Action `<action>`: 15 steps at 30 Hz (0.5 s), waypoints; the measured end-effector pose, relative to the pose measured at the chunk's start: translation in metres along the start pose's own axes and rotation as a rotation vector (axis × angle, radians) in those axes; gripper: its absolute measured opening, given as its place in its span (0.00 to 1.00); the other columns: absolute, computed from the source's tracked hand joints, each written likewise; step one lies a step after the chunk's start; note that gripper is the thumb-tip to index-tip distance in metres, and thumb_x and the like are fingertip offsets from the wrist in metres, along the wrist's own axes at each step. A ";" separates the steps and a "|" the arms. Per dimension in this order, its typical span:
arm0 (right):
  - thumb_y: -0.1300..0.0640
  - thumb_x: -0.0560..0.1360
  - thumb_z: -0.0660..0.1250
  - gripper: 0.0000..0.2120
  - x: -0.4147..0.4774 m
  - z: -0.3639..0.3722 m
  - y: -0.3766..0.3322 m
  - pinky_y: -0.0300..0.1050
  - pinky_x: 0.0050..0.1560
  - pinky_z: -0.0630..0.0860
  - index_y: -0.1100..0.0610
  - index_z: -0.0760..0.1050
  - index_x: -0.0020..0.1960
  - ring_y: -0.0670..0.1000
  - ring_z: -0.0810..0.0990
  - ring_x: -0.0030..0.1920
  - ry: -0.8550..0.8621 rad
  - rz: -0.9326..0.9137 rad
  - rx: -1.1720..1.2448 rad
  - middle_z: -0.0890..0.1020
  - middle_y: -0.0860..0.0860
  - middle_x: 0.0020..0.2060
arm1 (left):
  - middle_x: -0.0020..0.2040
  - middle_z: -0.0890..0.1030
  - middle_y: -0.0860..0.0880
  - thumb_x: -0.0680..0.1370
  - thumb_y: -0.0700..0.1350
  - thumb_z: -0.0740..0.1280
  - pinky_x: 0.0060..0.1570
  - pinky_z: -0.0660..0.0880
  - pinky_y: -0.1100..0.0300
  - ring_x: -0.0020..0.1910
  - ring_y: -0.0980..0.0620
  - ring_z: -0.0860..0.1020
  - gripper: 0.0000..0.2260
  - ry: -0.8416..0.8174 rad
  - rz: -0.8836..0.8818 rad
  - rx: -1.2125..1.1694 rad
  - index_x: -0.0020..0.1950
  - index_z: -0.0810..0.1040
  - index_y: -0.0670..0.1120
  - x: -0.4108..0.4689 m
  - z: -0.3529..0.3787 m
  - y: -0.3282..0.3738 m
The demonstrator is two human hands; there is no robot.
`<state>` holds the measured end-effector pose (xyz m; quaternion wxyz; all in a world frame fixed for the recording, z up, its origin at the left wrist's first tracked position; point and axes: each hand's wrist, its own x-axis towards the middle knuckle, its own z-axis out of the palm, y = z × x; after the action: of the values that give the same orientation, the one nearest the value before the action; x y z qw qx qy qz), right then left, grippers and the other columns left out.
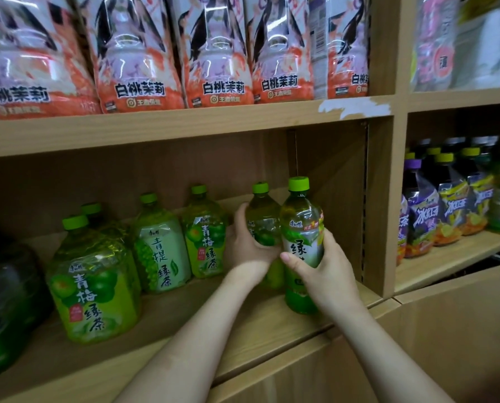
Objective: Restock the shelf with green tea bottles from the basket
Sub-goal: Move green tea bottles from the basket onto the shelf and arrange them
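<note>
Two green tea bottles stand upright at the right end of the wooden shelf (pixel 185 312). My left hand (pixel 247 242) grips the rear bottle (pixel 262 216) around its middle. My right hand (pixel 321 271) grips the front bottle (pixel 301 237), which has a green cap and a white-green label; its base meets the shelf board near the front edge. The two bottles touch side by side. Further left on the same shelf stand several green-capped green tea bottles, the nearest one (pixel 203 231) just left of my left hand. The basket is out of view.
The shelf's right wall (pixel 379 205) is close beside the held bottles. Above, pink-orange peach jasmine bottles (pixel 222 53) fill the upper shelf. To the right, another bay holds purple and yellow iced tea bottles (pixel 446 205). A dark green bottle (pixel 7 301) sits at far left.
</note>
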<state>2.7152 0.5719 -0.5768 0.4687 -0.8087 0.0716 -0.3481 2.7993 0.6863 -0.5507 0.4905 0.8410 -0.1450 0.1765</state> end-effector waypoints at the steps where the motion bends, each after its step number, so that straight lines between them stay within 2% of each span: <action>1: 0.41 0.66 0.74 0.34 -0.002 -0.001 0.000 0.50 0.56 0.75 0.47 0.65 0.67 0.51 0.75 0.59 0.014 -0.014 -0.038 0.77 0.48 0.56 | 0.69 0.68 0.49 0.62 0.56 0.77 0.55 0.74 0.53 0.62 0.43 0.73 0.44 0.022 -0.001 0.049 0.70 0.54 0.64 -0.005 -0.006 -0.001; 4: 0.42 0.65 0.75 0.48 -0.018 0.001 -0.012 0.58 0.61 0.71 0.51 0.52 0.75 0.57 0.67 0.68 0.190 -0.028 -0.282 0.67 0.55 0.68 | 0.69 0.66 0.47 0.60 0.60 0.77 0.59 0.73 0.49 0.64 0.43 0.72 0.47 0.074 0.020 0.152 0.70 0.51 0.65 -0.027 -0.028 -0.007; 6: 0.46 0.67 0.73 0.43 -0.038 0.009 -0.028 0.57 0.60 0.70 0.53 0.54 0.75 0.58 0.67 0.66 0.356 -0.218 -0.283 0.66 0.58 0.68 | 0.69 0.65 0.47 0.61 0.62 0.76 0.58 0.74 0.47 0.63 0.42 0.72 0.47 0.091 0.029 0.210 0.70 0.48 0.63 -0.041 -0.045 -0.010; 7: 0.48 0.69 0.72 0.39 -0.047 0.016 -0.037 0.54 0.60 0.70 0.53 0.56 0.74 0.57 0.68 0.65 0.362 -0.319 -0.242 0.68 0.57 0.66 | 0.69 0.65 0.47 0.62 0.63 0.75 0.57 0.74 0.48 0.63 0.42 0.73 0.47 0.084 0.031 0.227 0.71 0.47 0.63 -0.047 -0.053 -0.010; 9: 0.49 0.72 0.69 0.35 -0.060 0.033 -0.049 0.49 0.60 0.71 0.48 0.55 0.74 0.52 0.70 0.64 0.168 -0.358 -0.123 0.70 0.53 0.65 | 0.70 0.64 0.47 0.65 0.59 0.75 0.61 0.73 0.48 0.66 0.43 0.71 0.47 0.052 0.064 0.223 0.72 0.46 0.64 -0.060 -0.072 -0.015; 11: 0.42 0.72 0.67 0.39 -0.065 0.052 -0.055 0.50 0.62 0.72 0.40 0.46 0.74 0.51 0.69 0.66 -0.055 -0.228 -0.038 0.67 0.50 0.67 | 0.72 0.62 0.49 0.68 0.53 0.75 0.67 0.67 0.46 0.70 0.44 0.64 0.44 0.071 0.136 0.265 0.73 0.48 0.65 -0.075 -0.097 -0.023; 13: 0.38 0.70 0.68 0.45 -0.063 0.066 -0.057 0.52 0.59 0.73 0.37 0.39 0.73 0.56 0.71 0.64 -0.130 -0.124 -0.062 0.66 0.52 0.66 | 0.73 0.61 0.48 0.68 0.49 0.75 0.68 0.64 0.45 0.71 0.44 0.60 0.43 0.226 0.180 0.335 0.74 0.53 0.62 -0.086 -0.130 -0.036; 15: 0.41 0.68 0.71 0.48 -0.057 0.074 -0.059 0.52 0.54 0.75 0.37 0.39 0.73 0.58 0.75 0.58 -0.134 -0.074 -0.070 0.70 0.54 0.60 | 0.73 0.62 0.44 0.67 0.45 0.77 0.67 0.62 0.44 0.71 0.42 0.60 0.43 0.446 0.159 0.365 0.75 0.57 0.56 -0.085 -0.166 -0.055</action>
<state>2.7070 0.6817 -0.5810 0.4307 -0.8482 0.0221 -0.3076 2.7205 0.8643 -0.5548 0.3354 0.8417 -0.0649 0.4181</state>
